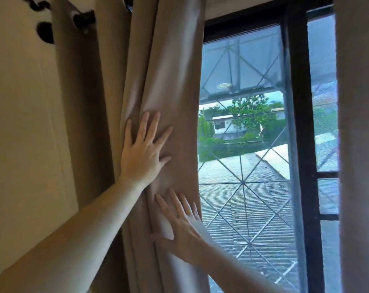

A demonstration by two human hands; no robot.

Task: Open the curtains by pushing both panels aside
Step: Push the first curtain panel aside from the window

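The left curtain panel [168, 70], tan fabric, hangs bunched in folds at the left side of the window. My left hand [144, 150] lies flat on it with fingers spread, about mid-height. Lower down, my right hand [180, 227] presses flat against the same panel near its right edge, fingers apart. Neither hand grips the cloth. The right curtain panel [358, 144] hangs at the far right edge of the view, drawn aside.
A dark curtain rod [84, 19] with grommets runs along the top left. The beige wall [25, 123] is to the left. The window [242, 144] has a dark frame [299, 123], a mesh screen and a diamond-pattern grille; roofs and trees lie outside.
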